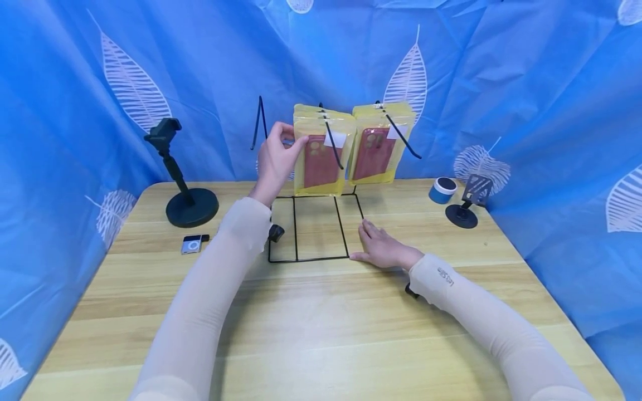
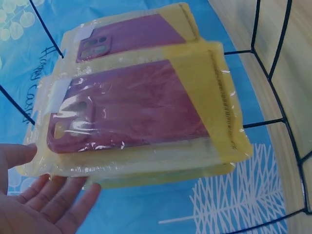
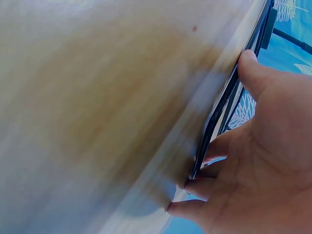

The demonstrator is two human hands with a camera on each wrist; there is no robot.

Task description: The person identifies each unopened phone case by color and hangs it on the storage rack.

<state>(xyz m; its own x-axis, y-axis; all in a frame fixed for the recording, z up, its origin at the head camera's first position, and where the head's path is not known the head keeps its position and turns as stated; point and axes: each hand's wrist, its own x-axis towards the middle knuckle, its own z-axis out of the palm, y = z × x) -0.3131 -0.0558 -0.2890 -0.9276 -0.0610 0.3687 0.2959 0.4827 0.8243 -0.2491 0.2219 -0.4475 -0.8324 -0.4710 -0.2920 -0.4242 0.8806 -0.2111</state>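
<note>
A black wire rack (image 1: 321,258) with hooks stands on the table. My left hand (image 1: 276,159) pinches the left edge of a clear and yellow pouch holding a dark red phone case (image 1: 320,167), hung on the middle hook. In the left wrist view the thumb lies on the pouch's front (image 2: 136,107), with the fingers behind its edge. More pouches are stacked behind. Another pouched phone case (image 1: 373,153) hangs on the right hook. My right hand (image 1: 381,245) rests at the rack base's front right corner, its thumb (image 3: 251,66) touching the wire.
A black phone stand (image 1: 188,206) stands at the left, with a small silver music player (image 1: 191,244) in front. Toward the right back are a blue round container (image 1: 442,191) and a small black stand (image 1: 462,216). Blue curtain surrounds the table. The left hook (image 1: 257,122) is bare.
</note>
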